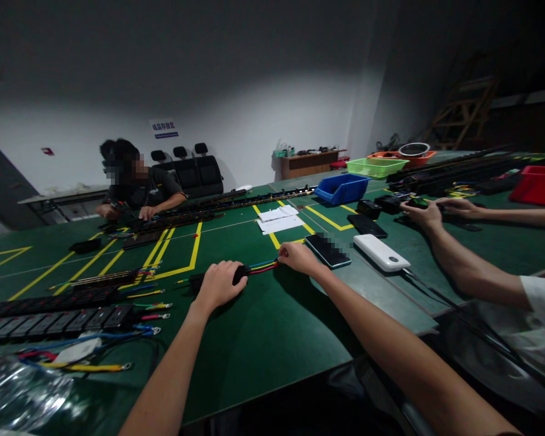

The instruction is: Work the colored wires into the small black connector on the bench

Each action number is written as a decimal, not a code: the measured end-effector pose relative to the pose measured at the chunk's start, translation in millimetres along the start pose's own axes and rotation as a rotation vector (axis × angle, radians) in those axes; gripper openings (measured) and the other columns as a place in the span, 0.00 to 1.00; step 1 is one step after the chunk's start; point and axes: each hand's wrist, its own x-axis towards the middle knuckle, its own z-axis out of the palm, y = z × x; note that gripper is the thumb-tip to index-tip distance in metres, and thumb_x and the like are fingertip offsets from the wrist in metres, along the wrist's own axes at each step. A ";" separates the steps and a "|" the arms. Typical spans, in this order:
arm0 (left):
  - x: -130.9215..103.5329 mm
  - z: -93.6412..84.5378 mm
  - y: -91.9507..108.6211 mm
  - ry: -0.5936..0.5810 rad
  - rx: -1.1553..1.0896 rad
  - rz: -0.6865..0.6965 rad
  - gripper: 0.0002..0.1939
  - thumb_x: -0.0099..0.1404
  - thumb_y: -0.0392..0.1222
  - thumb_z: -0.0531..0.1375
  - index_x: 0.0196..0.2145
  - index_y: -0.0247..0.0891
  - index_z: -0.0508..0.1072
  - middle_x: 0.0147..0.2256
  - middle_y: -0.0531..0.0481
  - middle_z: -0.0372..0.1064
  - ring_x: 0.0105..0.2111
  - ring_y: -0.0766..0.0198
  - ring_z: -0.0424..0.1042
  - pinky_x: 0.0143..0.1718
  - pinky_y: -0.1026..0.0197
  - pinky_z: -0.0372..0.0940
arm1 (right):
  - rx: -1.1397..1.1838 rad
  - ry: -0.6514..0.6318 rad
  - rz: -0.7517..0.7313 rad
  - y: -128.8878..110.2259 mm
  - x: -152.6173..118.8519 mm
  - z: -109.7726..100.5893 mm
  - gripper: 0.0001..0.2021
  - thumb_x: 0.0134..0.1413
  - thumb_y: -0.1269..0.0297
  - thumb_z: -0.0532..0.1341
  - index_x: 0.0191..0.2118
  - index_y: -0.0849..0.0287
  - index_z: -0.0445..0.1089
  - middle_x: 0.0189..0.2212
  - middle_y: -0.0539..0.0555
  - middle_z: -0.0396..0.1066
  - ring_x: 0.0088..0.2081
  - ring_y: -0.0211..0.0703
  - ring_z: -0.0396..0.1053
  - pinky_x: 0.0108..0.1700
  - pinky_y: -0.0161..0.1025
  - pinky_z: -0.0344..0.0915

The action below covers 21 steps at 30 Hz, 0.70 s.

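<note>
My left hand [221, 282] is closed over a small black block [241, 275] on the green table, covering most of it. Blue, yellow and red wires [262, 266] run out of the block's right end. At their far end my right hand [298, 257] pinches the wires between thumb and fingertips, hiding the tips. To the left of my left hand lie black module strips [59, 324], with coloured wires [152, 316] that end in ring terminals.
A phone [328, 250] and a white power bank [381, 253] with a cable lie right of my right hand. White papers [279, 219] and a blue bin [341, 189] are further back. Co-workers' hands [424, 215] work at the right; another person [148, 188] sits across the table.
</note>
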 end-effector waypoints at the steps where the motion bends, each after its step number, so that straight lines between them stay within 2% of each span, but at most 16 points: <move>1: 0.0 -0.6 0.2 0.000 -0.003 0.003 0.22 0.71 0.55 0.52 0.51 0.40 0.73 0.46 0.42 0.75 0.45 0.52 0.72 0.47 0.50 0.64 | -0.003 0.006 0.016 -0.4 -0.6 -1.3 0.07 0.57 0.62 0.65 0.40 0.56 0.76 0.38 0.52 0.78 0.40 0.41 0.74 0.34 0.32 0.58; 5: 0.0 -2.0 0.6 -0.011 -0.012 0.005 0.22 0.70 0.55 0.52 0.52 0.40 0.73 0.46 0.43 0.75 0.45 0.53 0.72 0.47 0.51 0.64 | -0.008 -0.012 0.027 0.1 -1.2 -6.0 0.06 0.57 0.61 0.66 0.37 0.56 0.77 0.37 0.52 0.79 0.38 0.41 0.74 0.33 0.32 0.58; 11: -0.3 -1.7 0.2 -0.010 -0.021 0.001 0.23 0.70 0.56 0.52 0.52 0.39 0.73 0.45 0.43 0.75 0.44 0.54 0.72 0.47 0.51 0.64 | -0.047 -0.058 -0.134 4.1 0.9 -7.0 0.05 0.59 0.66 0.64 0.37 0.56 0.79 0.36 0.53 0.79 0.38 0.41 0.74 0.35 0.32 0.59; 14: -0.4 -0.9 -0.4 -0.004 -0.021 0.005 0.22 0.71 0.56 0.52 0.51 0.39 0.73 0.45 0.43 0.75 0.43 0.54 0.72 0.46 0.51 0.64 | -0.037 -0.058 -0.161 6.1 1.8 -5.9 0.05 0.58 0.67 0.64 0.38 0.57 0.78 0.36 0.53 0.79 0.37 0.40 0.74 0.35 0.31 0.60; 21: -0.1 -0.1 -0.1 0.009 0.003 0.009 0.22 0.70 0.56 0.52 0.51 0.39 0.73 0.44 0.43 0.76 0.43 0.53 0.72 0.45 0.51 0.64 | -0.004 -0.107 -0.220 8.8 1.7 -8.5 0.11 0.53 0.73 0.64 0.42 0.58 0.78 0.37 0.52 0.79 0.36 0.39 0.74 0.34 0.30 0.61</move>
